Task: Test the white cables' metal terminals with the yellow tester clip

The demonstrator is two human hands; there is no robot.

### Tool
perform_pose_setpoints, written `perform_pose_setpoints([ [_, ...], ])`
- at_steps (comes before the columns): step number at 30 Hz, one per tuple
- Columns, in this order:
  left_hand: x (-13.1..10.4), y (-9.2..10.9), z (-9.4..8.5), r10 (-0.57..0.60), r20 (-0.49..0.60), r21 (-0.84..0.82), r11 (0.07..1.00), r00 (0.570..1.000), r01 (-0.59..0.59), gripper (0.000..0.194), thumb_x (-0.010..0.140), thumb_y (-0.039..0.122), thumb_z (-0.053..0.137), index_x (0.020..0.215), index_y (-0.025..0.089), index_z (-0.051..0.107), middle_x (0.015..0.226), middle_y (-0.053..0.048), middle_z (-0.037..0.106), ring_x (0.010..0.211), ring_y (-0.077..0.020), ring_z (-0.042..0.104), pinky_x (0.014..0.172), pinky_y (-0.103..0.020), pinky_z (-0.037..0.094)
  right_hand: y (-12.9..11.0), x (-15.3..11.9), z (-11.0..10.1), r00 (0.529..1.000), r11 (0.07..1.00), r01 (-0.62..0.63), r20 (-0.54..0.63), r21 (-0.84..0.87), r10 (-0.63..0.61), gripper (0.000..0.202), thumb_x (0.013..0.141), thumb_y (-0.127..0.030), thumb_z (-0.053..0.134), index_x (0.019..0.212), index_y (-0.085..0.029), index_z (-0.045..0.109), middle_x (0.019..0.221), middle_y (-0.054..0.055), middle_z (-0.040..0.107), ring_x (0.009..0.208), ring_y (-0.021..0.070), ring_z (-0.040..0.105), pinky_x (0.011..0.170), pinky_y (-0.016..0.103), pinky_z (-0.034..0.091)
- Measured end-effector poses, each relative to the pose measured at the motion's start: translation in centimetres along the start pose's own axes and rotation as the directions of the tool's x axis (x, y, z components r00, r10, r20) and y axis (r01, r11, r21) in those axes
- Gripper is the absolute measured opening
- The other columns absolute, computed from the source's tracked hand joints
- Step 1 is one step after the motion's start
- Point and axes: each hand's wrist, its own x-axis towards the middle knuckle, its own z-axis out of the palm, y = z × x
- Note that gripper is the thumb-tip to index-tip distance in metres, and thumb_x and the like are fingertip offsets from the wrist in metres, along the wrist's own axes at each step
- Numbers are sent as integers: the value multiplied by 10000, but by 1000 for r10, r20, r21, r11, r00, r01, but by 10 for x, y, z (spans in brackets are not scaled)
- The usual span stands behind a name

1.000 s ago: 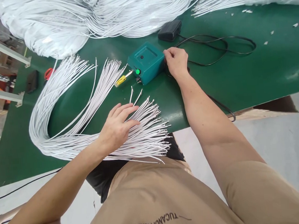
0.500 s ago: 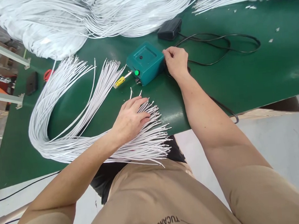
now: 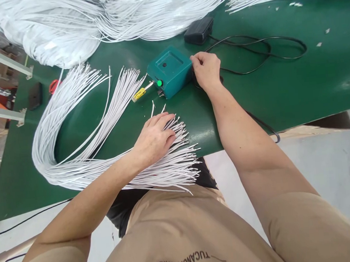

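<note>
A long bundle of white wires curves in a U over the green table, its loose ends near my body. My left hand rests on those ends, its fingers apart and partly sunk among the wires. At the back right corner of a teal box-shaped device is my right hand, with the fingers closed; what they pinch there, if anything, is hidden. On the device's front sit a green button and a metal shaft with a yellow piece, close to the tips of a second wire group.
Large heaps of white wire lie along the back of the green table. Behind the device is a black pedal with a looped black cable. A dark block and a red-handled item lie at left.
The left hand's thumb and fingers have drawn slightly closer over the wire ends. My right hand stays at the device's back corner. The view has shifted a little.
</note>
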Motion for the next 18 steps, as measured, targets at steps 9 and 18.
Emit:
perform_pose_setpoints([
  [9,0,0,2,-6,-40,-39,999,999,5,215,922,185,481,963,143,689,1345,-133,571,1288,-272,498,1061,-468,445,4,1,2,1000,1000,0,7,-2,0,369,894,-387,509,569,-243,412,604,23,500,647,188,504,736,354,451],
  [18,6,-1,5,-3,-65,-53,999,998,-1,234,921,254,532,861,149,732,1327,-146,581,1267,-281,523,1036,-483,466,4,2,3,1000,1000,-15,6,-7,15,393,906,-436,496,571,-250,407,643,40,559,686,217,557,765,385,452],
])
